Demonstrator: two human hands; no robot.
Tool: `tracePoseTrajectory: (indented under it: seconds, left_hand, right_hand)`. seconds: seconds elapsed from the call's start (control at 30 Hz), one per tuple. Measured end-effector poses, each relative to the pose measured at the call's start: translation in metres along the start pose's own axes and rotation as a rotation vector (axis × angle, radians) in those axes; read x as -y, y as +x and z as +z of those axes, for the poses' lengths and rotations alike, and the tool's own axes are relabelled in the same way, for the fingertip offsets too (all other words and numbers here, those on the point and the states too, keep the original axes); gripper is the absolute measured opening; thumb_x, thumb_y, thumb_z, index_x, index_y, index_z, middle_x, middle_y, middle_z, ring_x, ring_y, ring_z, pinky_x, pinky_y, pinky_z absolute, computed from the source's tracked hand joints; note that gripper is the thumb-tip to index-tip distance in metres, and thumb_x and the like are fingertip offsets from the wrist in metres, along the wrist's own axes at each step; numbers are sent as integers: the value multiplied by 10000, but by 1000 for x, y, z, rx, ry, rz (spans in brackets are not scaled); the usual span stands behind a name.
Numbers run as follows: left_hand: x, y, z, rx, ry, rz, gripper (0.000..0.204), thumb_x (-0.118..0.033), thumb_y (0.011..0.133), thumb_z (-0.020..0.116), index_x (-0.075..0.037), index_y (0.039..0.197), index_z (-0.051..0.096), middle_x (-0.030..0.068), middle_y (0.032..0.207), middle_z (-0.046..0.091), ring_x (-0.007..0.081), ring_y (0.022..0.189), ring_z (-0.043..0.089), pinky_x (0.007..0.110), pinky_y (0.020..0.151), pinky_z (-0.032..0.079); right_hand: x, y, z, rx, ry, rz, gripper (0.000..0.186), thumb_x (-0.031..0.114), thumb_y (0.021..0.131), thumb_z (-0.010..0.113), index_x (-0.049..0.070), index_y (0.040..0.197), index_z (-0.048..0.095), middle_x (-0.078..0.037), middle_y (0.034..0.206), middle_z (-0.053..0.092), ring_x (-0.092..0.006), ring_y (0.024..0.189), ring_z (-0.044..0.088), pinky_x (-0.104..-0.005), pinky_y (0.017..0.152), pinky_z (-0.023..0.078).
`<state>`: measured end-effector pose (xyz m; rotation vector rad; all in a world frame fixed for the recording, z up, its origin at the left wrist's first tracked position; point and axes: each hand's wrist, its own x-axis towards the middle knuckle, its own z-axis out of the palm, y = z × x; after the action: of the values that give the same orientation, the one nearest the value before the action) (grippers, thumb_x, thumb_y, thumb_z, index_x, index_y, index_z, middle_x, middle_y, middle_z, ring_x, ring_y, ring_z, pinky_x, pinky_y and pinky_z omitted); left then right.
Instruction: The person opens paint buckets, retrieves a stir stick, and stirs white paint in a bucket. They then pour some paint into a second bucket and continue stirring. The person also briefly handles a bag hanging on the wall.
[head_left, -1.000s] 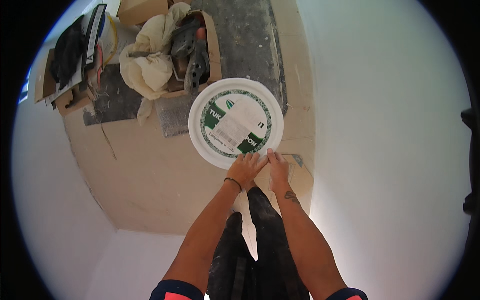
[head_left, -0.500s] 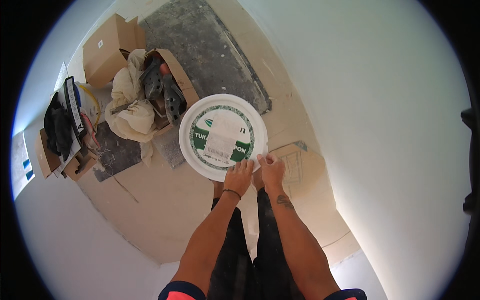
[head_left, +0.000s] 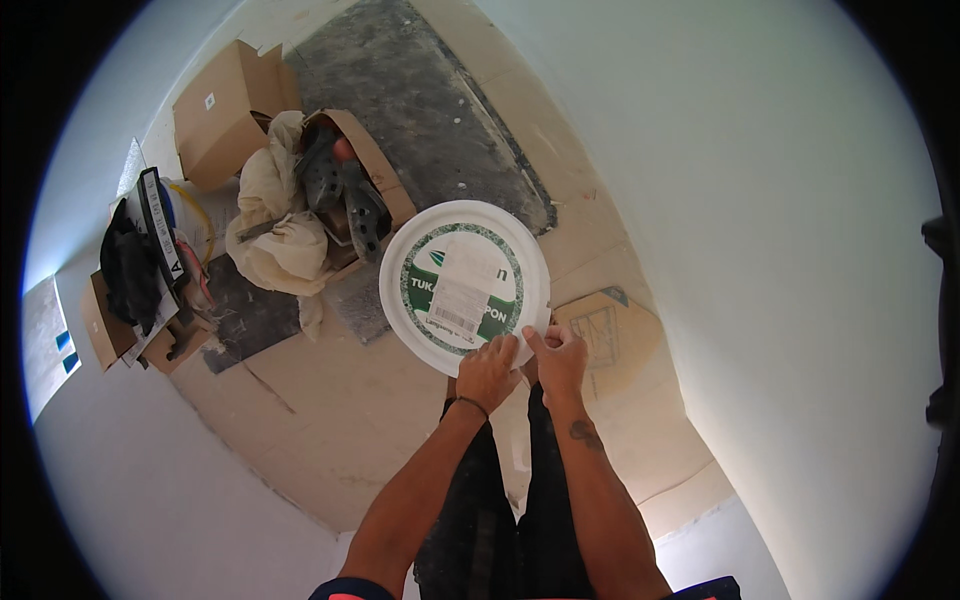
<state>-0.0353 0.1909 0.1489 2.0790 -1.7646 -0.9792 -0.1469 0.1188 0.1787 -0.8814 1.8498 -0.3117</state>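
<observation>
A round white bucket lid (head_left: 394, 318) with a green-and-white printed label and a paper sticker faces up at me; whatever is beneath it is hidden. On its near rim, my left hand (head_left: 488, 372) has its fingers curled over the edge. Close beside it, my right hand (head_left: 560, 362) is closed at the rim's near right, thumb and fingertips against the edge. My feet and dark-trousered legs are partly seen below the lid.
A cardboard box (head_left: 222, 115) and an open carton with dark clogs (head_left: 365, 205) and cream cloth (head_left: 280, 252) lie at far left. Beside them are a white bucket, a black cloth (head_left: 133, 265) and scraps. A dark board (head_left: 400, 95) lies beyond; pale walls (head_left: 790, 280) enclose both sides.
The whole scene has shifted slightly right and down in the picture. Both hands stay on the lid's near rim, with the right thumb and fingers shifted a little along the edge.
</observation>
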Motion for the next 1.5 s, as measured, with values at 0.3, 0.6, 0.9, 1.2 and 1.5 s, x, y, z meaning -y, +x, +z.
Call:
tracePoseTrajectory:
  seconds: [0.3,0.6,0.9,1.2,1.5]
  left_hand:
    - [-18,-33,-71,-9,-31,8,322,-159,673,702,-76,912,502,86,825,557,302,783,615,432,676,525]
    - [-16,-41,-117,28,-49,41,325,-207,733,744,-63,915,516,103,854,554,336,823,597,446,683,517]
    - [-4,-63,-152,60,-212,-141,394,-112,701,834,-36,909,508,125,804,582,323,731,645,390,642,544]
    - [-6,-77,-165,9,-320,-265,540,-71,720,854,41,1168,571,132,972,656,237,805,683,352,682,582]
    - [-43,-143,-202,16,-306,-529,457,-69,683,879,26,1047,619,107,916,656,197,839,672,337,712,561]
  right_hand:
    - [37,-56,-10,74,28,-47,341,213,753,850,-54,824,650,-70,728,644,-128,630,574,-282,602,486]
    - [71,-96,-12,34,24,-215,325,259,773,777,4,963,709,-126,830,710,-245,733,694,-348,704,534]
    - [4,-99,-37,192,84,-148,242,155,888,660,-21,1047,704,-176,965,718,-264,880,700,-331,796,530]
    - [-77,-59,-86,223,41,21,259,192,858,661,-11,1009,718,-185,885,719,-277,820,702,-347,750,530]
    - [-112,46,-98,286,145,139,238,154,829,628,-44,910,731,-81,731,680,-146,685,634,-299,660,503]
